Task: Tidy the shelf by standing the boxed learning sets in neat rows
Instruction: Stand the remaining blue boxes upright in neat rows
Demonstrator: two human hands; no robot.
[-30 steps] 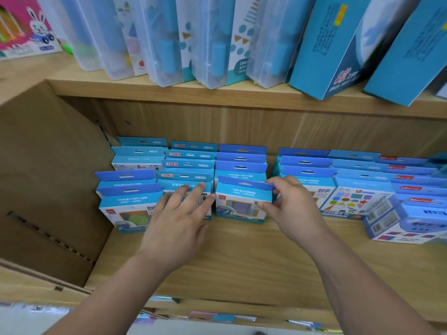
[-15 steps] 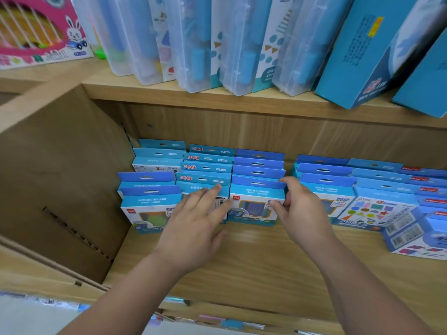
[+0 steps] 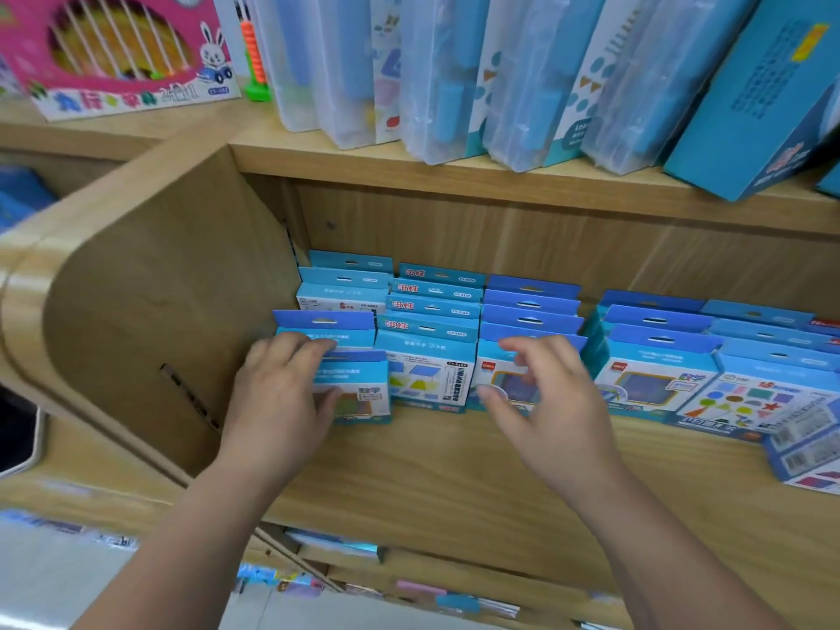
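Note:
Small blue boxed learning sets stand in rows on the wooden shelf [image 3: 432, 475]. My left hand [image 3: 282, 397] grips the front box of the leftmost row [image 3: 363, 384], fingers over its top flap and thumb on its face. My right hand [image 3: 550, 402] hovers with loosely curved fingers in front of the third row's front box [image 3: 507, 375], holding nothing. Between them the second row's front box [image 3: 427, 375] stands upright. Right of my hand is a fourth upright row [image 3: 650, 379]. Further right, a box with coloured shapes [image 3: 754, 402] leans back and another [image 3: 804, 452] lies tilted.
The shelf's wooden side panel [image 3: 159, 311] is close on the left of my left hand. Above, clear plastic cases [image 3: 454, 84], large teal boxes [image 3: 750, 106] and a pink box [image 3: 113, 52] lean on the upper shelf. More goods [image 3: 336, 543] sit on a shelf below.
My left hand moved from the second row's box to the leftmost row's front box and gripped it. My right hand let go of the third row's front box. The camera shifted left and closer.

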